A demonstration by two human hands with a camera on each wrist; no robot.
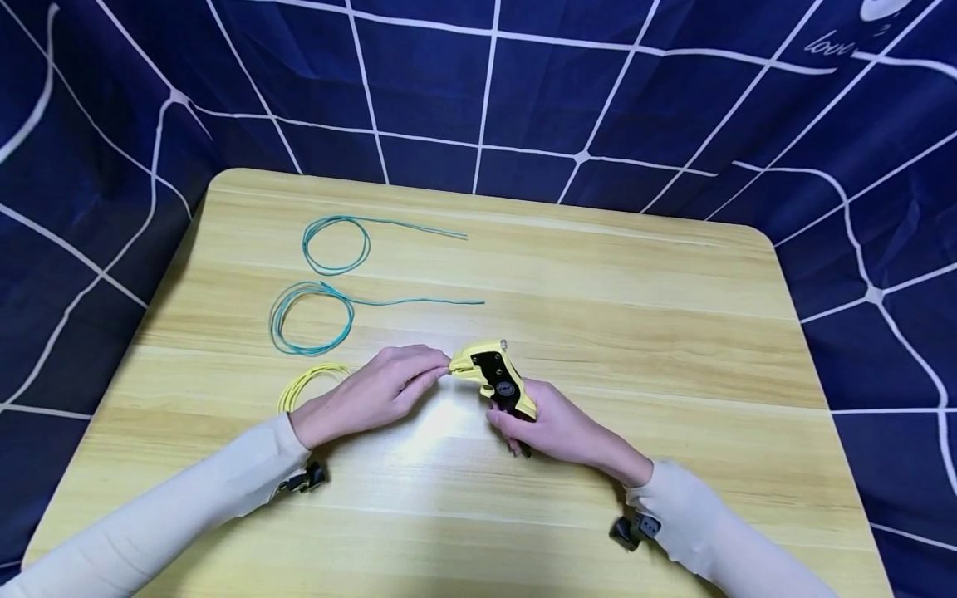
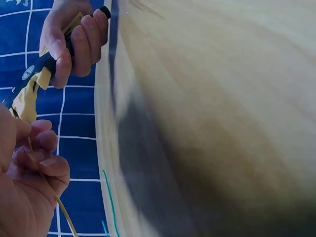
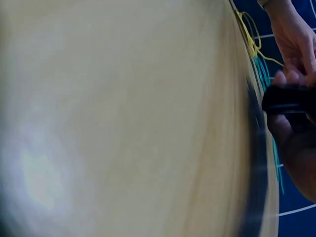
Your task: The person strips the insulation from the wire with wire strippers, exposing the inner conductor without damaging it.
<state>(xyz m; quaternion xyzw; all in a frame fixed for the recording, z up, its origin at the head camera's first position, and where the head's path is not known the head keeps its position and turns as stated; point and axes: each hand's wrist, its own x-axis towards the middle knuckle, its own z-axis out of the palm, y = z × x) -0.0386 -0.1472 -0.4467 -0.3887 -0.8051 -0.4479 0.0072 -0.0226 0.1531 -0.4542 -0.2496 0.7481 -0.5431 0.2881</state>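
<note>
Table (image 1: 658,299) beneath, facing hands (image 1: 385,389) (image 1: 562,425) grip wire (image 2: 66,214) and tool (image 1: 503,384).

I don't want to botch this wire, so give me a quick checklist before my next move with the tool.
1. Right hand gripping the yellow-and-black tool: ok.
2. Left hand pinching the yellow wire near the tool's nose: ok.
3. Wire end seated between the jaws: cannot tell; the left hand hides it.
4. Upper teal coil and lower teal coil apart from the tool: ok.
5. Yellow coil fully visible from the head: not ok; the left hand partly covers it.
</note>
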